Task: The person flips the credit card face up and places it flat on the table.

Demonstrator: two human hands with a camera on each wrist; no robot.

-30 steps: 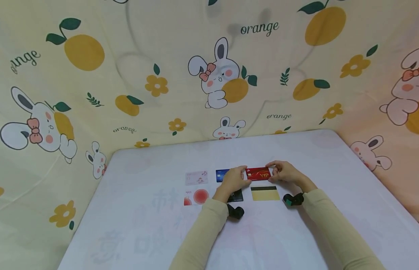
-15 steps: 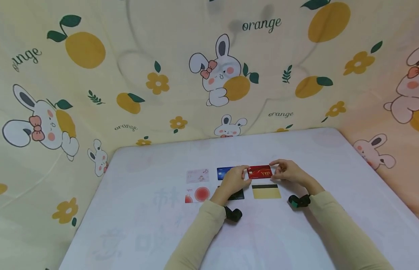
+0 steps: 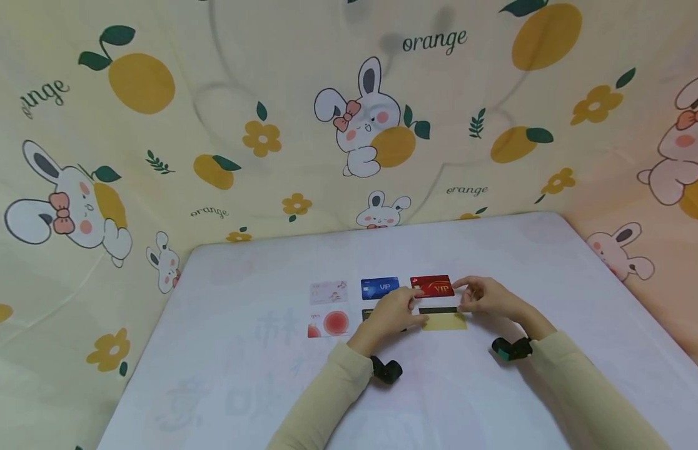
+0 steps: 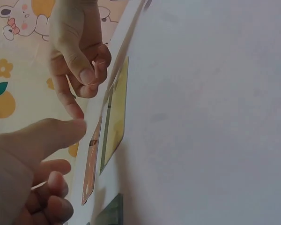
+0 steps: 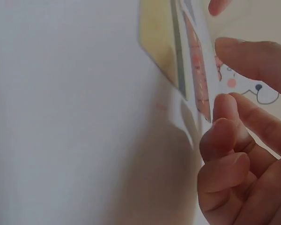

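Note:
A red VIP card [image 3: 436, 284] lies at the back right of two rows of cards on the white table. In front of it lies a gold card with a black stripe [image 3: 446, 322]. My left hand [image 3: 389, 314] hovers left of these two, its fingertips overlapping their left edges in the head view. My right hand [image 3: 494, 300] is at their right ends, fingers loosely bent. In the right wrist view nothing sits between its thumb and fingers [image 5: 225, 171]. A blue VIP card [image 3: 377, 287] lies behind my left hand, which mostly hides a dark card [image 3: 368, 313].
Farther left lie a pale pink card [image 3: 329, 292] and a white card with a red circle [image 3: 329, 324]. The white table [image 3: 242, 356] meets a printed cloth backdrop [image 3: 298, 81] behind. Each wrist wears a small black camera [image 3: 512, 349].
Both hands have let go of the red card's two ends and moved toward me, toward the gold card. The blue card has come into fuller view. The red card stays about where it was.

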